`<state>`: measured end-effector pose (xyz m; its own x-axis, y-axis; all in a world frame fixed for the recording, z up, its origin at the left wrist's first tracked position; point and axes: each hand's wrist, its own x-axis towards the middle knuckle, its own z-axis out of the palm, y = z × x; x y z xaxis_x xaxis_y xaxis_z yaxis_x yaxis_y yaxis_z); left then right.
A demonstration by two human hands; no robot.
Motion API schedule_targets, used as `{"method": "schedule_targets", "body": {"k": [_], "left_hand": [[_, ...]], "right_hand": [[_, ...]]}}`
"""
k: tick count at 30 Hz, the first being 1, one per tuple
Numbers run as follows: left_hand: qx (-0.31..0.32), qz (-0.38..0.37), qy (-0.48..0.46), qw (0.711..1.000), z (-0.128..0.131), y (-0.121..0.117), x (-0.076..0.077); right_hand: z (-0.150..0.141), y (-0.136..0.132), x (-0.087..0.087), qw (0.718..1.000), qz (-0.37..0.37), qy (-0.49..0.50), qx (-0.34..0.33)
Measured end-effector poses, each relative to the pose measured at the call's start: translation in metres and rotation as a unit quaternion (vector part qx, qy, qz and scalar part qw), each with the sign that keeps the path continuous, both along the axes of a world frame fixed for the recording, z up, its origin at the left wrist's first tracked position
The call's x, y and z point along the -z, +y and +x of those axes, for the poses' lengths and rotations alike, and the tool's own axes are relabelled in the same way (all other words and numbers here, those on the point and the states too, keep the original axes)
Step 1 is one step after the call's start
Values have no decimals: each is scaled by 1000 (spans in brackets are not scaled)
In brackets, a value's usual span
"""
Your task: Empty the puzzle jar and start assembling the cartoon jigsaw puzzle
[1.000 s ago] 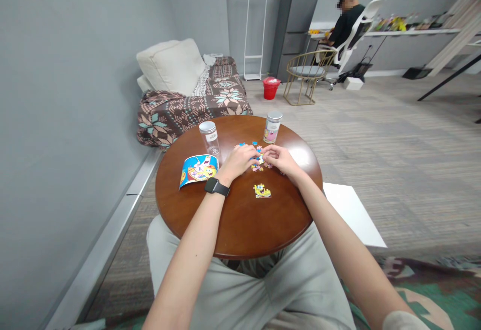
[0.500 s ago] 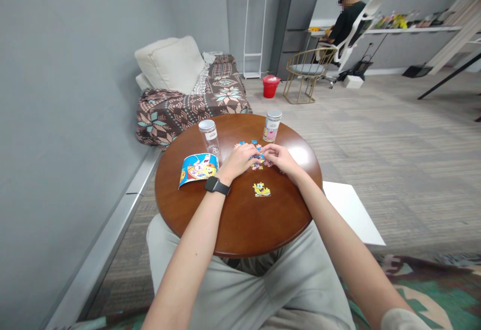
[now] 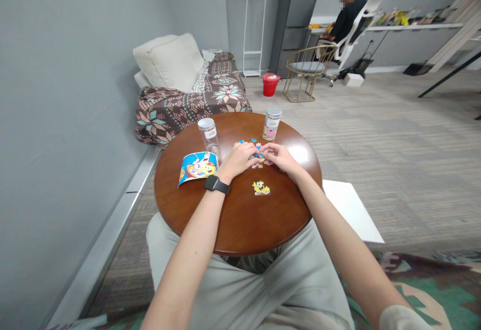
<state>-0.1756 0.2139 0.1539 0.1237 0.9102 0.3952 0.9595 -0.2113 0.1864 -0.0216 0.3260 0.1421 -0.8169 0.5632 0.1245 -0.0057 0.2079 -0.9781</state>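
A loose pile of jigsaw puzzle pieces (image 3: 257, 166) lies on the round brown table (image 3: 240, 230), partly hidden by my hands. My left hand (image 3: 239, 159), with a black watch at its wrist, reaches over the pile's left side, fingers stretched and slightly bent. From the right, my right hand (image 3: 278, 156) touches the pieces, its fingers curved and apart. Neither hand visibly holds a piece. Closer to me is a small joined puzzle section (image 3: 261, 188) with a yellow cartoon face. The curled picture sheet (image 3: 198, 166) rests left of my left wrist.
Behind my left hand stands a clear jar (image 3: 209, 137) with a silver lid. A second lidded jar (image 3: 271, 125) with a coloured label is behind my right hand. Beyond the table are a covered couch (image 3: 188, 99), a red bin (image 3: 270, 85) and a seated person (image 3: 347, 17).
The camera view has shifted very slightly. Both hands stay over the puzzle pieces in nearly the same pose, and the things on the table keep their places.
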Motion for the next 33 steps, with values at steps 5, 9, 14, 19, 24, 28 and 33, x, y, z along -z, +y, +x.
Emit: {"method": "schedule_targets", "body": {"k": [5,9,14,19,24,28,33], "left_hand": [[-7,-5,2,1000,0,0,0],[-11,-10,2,1000,0,0,1],[-12,-16,-8,1000,2,-1,2],[0,-26,-6,1000,3,-2,3],[32,-41,-33,998,5,-4,1],[51,-48,-47,996,8,-5,-1],[53,-68,-57,995,11,-7,-3]], "right_hand": [[-2,3,6,1000,4,-6,16],[-1,12,13,987,41,-35,150],[5,17,9,952,106,-43,285],[12,17,0,930,106,-2,351],[14,17,0,931,91,-1,353],[13,18,1,937,89,-6,337],[14,21,6,940,83,-15,331]]}}
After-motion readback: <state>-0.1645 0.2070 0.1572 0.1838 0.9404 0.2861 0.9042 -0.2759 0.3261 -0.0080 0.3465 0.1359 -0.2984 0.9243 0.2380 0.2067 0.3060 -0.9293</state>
